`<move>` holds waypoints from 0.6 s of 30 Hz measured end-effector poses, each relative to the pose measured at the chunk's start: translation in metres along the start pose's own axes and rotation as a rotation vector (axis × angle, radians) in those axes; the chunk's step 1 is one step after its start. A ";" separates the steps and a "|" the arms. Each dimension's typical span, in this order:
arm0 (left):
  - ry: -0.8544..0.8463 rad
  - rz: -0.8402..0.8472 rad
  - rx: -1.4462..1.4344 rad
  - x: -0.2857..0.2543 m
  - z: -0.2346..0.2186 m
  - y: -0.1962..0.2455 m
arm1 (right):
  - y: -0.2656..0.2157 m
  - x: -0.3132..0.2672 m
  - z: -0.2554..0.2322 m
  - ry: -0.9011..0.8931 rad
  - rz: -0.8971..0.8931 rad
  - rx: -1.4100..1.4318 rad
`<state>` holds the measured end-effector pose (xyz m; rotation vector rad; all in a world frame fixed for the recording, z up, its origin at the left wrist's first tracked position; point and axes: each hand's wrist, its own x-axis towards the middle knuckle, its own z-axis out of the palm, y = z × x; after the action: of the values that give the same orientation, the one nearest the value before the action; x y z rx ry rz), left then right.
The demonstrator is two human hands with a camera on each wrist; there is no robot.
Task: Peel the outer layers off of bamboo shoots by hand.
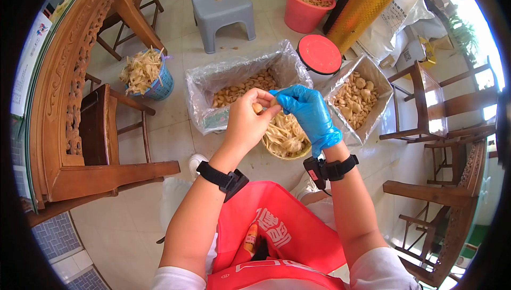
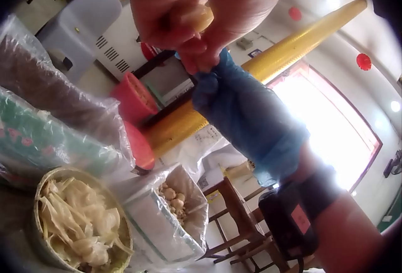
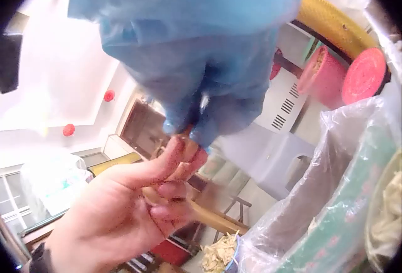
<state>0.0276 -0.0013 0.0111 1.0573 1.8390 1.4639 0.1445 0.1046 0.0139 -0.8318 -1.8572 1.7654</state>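
Left hand (image 1: 246,117) grips tan clove-like piece (image 1: 257,108), just left of second piece (image 1: 273,102) pinched jointly with gloved right hand (image 1: 307,112).

Daylight glares white at the window (image 2: 333,125); the head view's edges bend.

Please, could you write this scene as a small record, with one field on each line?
Left hand: bare, holding a tan piece
Right hand: blue-gloved, fingertips at the left hand's fingertips; grip unclear
Below hands: pale peelings
Left lined box: contains tan pieces
Right lined box: also tan pieces
Behind: grey chair
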 end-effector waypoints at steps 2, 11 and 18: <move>0.010 -0.014 -0.021 0.000 0.000 -0.001 | -0.002 -0.001 0.001 -0.002 -0.015 0.029; -0.004 0.052 0.025 -0.003 0.005 -0.004 | -0.007 0.001 -0.005 -0.031 0.093 -0.051; 0.100 0.116 0.035 -0.001 0.008 -0.009 | -0.005 0.001 0.001 0.010 0.070 0.026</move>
<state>0.0319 0.0013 0.0005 1.1434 1.9072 1.5828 0.1427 0.1050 0.0192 -0.9041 -1.8156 1.8203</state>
